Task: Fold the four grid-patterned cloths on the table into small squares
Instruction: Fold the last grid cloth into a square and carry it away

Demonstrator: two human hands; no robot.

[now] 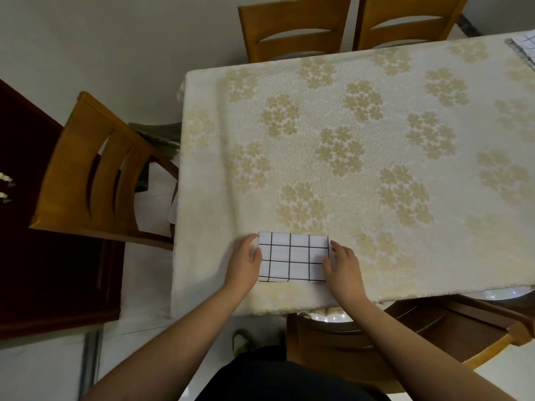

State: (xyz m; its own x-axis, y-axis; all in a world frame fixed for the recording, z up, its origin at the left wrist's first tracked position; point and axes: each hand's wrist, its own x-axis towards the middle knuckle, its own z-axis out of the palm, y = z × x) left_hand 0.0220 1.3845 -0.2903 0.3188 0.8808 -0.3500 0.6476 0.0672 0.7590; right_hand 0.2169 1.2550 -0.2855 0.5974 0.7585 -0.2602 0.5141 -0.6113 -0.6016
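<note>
Both hands, left hand (246, 260) and right hand (343, 263), are laid with relaxed fingers on the short ends of the folded grid cloth (292, 257) near the table (405, 270) edge, so edges should probably be squared before the cloth gets halved.

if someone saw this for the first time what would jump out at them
First, the white grid-patterned cloth, folded to a small rectangle near the table's front edge, with the left hand at its left side and the right hand at its right side. Next, the cream tablecloth with golden flower clusters covering the table. More grid-patterned fabric peeks in at the far right corner, and wooden chairs stand around.
</note>
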